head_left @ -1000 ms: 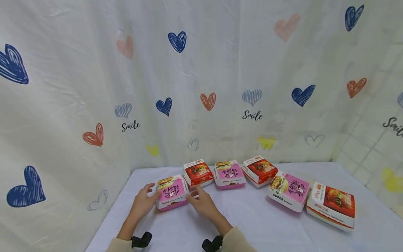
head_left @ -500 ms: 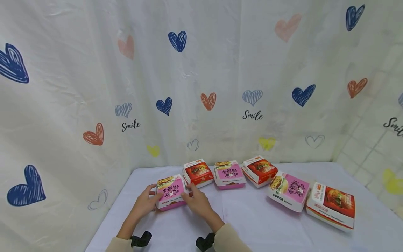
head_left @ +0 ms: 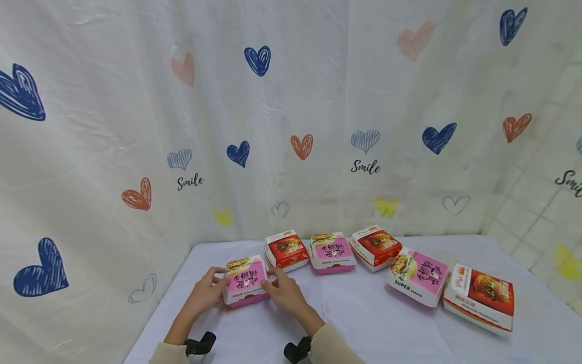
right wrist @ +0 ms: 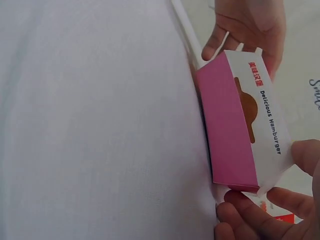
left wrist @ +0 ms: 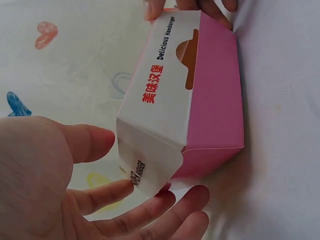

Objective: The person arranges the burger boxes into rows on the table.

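A pink and white hamburger box (head_left: 247, 275) stands at the left of the row, on the white cloth. At its left end my left hand (head_left: 206, 291) holds it, the thumb near the upper edge and the fingers along the side in the left wrist view. My right hand (head_left: 287, 294) grips the opposite end, with the thumb at the lid's edge and fingers round the corner in the right wrist view. The front of this box, with its brown tab opening, faces both wrist cameras. Its lid is closed.
Behind the held box is a red hamburger box (head_left: 286, 250). Rightward lie a pink box (head_left: 332, 253), a red box (head_left: 375, 247), a larger pink box (head_left: 417, 277) and a red box (head_left: 479, 298). A curtain with hearts (head_left: 318, 101) hangs behind the table (head_left: 364, 323).
My right hand has moved left and closed in on the box's right end. Between my hands the box has shifted slightly left and nearer to me. The other boxes stay put.
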Demonstrator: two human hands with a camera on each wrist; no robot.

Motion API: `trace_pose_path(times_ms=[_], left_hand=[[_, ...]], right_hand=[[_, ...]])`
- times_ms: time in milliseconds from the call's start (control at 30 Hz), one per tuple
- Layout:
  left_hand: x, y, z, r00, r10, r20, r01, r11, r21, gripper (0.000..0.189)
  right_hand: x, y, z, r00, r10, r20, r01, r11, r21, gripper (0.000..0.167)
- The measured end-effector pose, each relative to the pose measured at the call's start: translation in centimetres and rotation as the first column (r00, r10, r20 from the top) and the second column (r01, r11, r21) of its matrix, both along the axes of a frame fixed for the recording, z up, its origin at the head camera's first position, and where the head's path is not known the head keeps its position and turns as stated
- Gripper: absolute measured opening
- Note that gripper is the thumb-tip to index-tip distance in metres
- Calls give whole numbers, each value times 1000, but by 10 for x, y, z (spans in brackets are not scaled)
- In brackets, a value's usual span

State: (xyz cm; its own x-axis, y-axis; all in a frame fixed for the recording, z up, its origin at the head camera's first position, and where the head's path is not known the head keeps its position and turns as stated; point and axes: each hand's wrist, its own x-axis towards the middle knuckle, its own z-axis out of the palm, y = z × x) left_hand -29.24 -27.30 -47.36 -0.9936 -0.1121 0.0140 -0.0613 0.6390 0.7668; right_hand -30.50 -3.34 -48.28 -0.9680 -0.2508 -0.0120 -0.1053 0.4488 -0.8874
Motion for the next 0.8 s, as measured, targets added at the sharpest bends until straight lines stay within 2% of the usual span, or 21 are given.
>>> trace_pose_path(times_ms=[400, 800], left_hand=[[3, -8, 5, 997, -40, 63, 39, 999, 29, 42], [7, -9, 14, 992, -85, 97, 86, 996, -5, 36]], right_hand=[[3, 10, 1, 999, 35, 36, -35, 999, 13, 50], [5, 19, 5, 994, 91, 53, -93, 995, 28, 47]])
